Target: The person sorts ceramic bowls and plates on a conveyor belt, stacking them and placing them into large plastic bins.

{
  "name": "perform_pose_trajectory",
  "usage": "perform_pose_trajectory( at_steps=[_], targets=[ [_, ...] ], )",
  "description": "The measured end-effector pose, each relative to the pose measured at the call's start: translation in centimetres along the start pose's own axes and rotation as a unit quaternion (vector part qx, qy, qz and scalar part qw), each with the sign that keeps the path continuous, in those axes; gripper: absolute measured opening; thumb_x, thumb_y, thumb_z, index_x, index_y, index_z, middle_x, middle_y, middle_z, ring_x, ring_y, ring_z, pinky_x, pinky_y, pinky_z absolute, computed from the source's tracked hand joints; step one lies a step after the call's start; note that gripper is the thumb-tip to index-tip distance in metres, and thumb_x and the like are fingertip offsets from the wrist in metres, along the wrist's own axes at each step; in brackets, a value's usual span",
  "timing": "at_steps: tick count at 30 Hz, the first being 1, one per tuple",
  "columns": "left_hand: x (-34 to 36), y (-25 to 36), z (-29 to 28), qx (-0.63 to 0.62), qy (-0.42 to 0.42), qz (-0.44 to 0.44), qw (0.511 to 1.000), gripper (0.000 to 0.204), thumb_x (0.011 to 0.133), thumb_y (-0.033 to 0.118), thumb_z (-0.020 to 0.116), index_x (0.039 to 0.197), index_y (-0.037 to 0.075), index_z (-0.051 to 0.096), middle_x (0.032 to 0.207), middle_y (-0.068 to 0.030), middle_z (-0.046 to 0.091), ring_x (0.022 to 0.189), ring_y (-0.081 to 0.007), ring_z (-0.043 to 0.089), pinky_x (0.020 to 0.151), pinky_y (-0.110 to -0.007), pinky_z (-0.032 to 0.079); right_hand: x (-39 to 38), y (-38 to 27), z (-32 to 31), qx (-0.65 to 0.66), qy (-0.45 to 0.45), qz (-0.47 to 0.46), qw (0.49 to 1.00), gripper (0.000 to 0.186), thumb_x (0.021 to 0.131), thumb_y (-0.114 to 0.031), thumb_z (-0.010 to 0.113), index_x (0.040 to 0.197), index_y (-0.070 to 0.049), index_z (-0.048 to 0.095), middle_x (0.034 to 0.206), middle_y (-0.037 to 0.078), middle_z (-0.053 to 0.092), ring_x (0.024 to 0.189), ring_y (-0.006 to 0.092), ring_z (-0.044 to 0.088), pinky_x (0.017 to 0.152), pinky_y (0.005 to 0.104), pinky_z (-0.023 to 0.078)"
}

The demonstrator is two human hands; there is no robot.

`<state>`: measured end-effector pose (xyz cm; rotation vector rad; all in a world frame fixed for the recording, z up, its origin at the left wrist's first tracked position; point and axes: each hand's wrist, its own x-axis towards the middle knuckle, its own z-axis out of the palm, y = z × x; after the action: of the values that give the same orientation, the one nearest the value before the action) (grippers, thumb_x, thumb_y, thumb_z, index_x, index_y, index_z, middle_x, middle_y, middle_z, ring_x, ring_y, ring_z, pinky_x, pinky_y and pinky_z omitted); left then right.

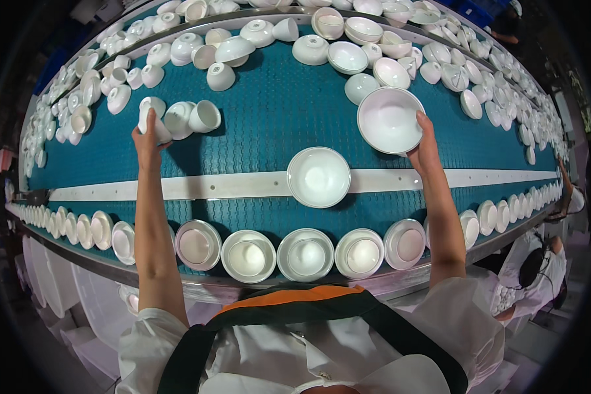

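Note:
My left hand [148, 138] grips a small white bowl [152, 121] on the left, over the teal belt [262, 118]. Two more small bowls, one [178, 120] beside the other [205, 117], are just to its right. On the right, my right hand [421, 141] has its fingers round the rim of a large white bowl [387, 118], which is tilted toward me. Another large bowl [318, 174] rests on the white divider rail [236, 186], between my two arms.
Piles of white crockery [308, 49] cover the belt's far part. A row of stacked bowls [249, 256] lines the near belt along a metal edge [92, 259]. White tubs [92, 295] stand lower left. Other people in white [525, 269] are at the lower right.

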<state>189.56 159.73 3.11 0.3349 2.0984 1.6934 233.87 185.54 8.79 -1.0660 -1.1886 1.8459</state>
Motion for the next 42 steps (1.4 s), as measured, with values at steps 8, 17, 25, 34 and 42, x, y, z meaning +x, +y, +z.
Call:
perform_pose_trajectory(
  at_steps=[8, 17, 25, 34, 42],
  targets=[
    [-10.4, 6.4, 11.4, -0.332, -0.224, 0.064, 0.914, 0.062, 0.084, 0.042, 0.056, 0.128, 0.004, 0.036, 0.126, -0.0094, 0.045, 0.113, -0.0231, 0.047, 0.093, -0.039, 0.041, -2.3, 4.9, -1.8, -0.383, -0.193, -0.182, 0.885, 0.037, 0.089, -0.028, 0.049, 0.12, -0.008, 0.053, 0.125, 0.017, 0.05, 0.114, 0.026, 0.049, 0.095, 0.0321, 0.036],
    [-22.7, 3.6, 24.7, 0.023, -0.331, 0.145, 0.932, 0.037, 0.089, 0.024, 0.044, 0.113, -0.003, 0.051, 0.102, -0.0167, 0.06, 0.093, -0.0275, 0.058, 0.085, -0.033, 0.043, 18.3, 3.7, -12.8, -0.565, 0.149, -0.296, 0.756, 0.06, 0.079, -0.032, 0.064, 0.123, 0.001, 0.042, 0.106, 0.022, 0.058, 0.079, 0.0273, 0.062, 0.066, 0.0337, 0.05],
    [-26.1, 0.3, 31.0, 0.01, -0.366, 0.146, 0.919, 0.036, 0.087, 0.011, 0.037, 0.121, 0.001, 0.043, 0.121, -0.0178, 0.048, 0.115, -0.0321, 0.042, 0.101, -0.039, 0.031, 25.3, 5.7, -16.8, -0.106, -0.037, 0.042, 0.993, 0.035, 0.082, -0.025, 0.057, 0.107, -0.003, 0.048, 0.089, 0.008, 0.056, 0.073, 0.0139, 0.058, 0.06, 0.0235, 0.05],
    [-27.0, 1.6, 35.1, -0.064, -0.368, 0.09, 0.923, 0.054, 0.094, 0.045, 0.026, 0.111, -0.001, 0.05, 0.114, -0.0173, 0.051, 0.109, -0.0277, 0.047, 0.096, -0.037, 0.033, 1.7, -6.3, -13.5, -0.415, -0.327, -0.213, 0.822, 0.024, 0.08, -0.014, 0.054, 0.099, 0.0, 0.06, 0.094, 0.008, 0.055, 0.078, 0.0139, 0.052, 0.063, 0.024, 0.04],
    [-9.1, -1.5, 35.8, -0.035, -0.095, -0.072, 0.992, 0.063, 0.087, 0.053, 0.042, 0.116, -0.004, 0.044, 0.105, -0.0167, 0.054, 0.096, -0.0239, 0.051, 0.076, -0.037, 0.043, -0.2, -3.7, -12.8, -0.425, -0.27, -0.205, 0.839, 0.033, 0.079, -0.01, 0.06, 0.112, -0.007, 0.056, 0.095, 0.008, 0.057, 0.054, 0.0102, 0.04, 0.052, 0.0242, 0.037]
  ],
)
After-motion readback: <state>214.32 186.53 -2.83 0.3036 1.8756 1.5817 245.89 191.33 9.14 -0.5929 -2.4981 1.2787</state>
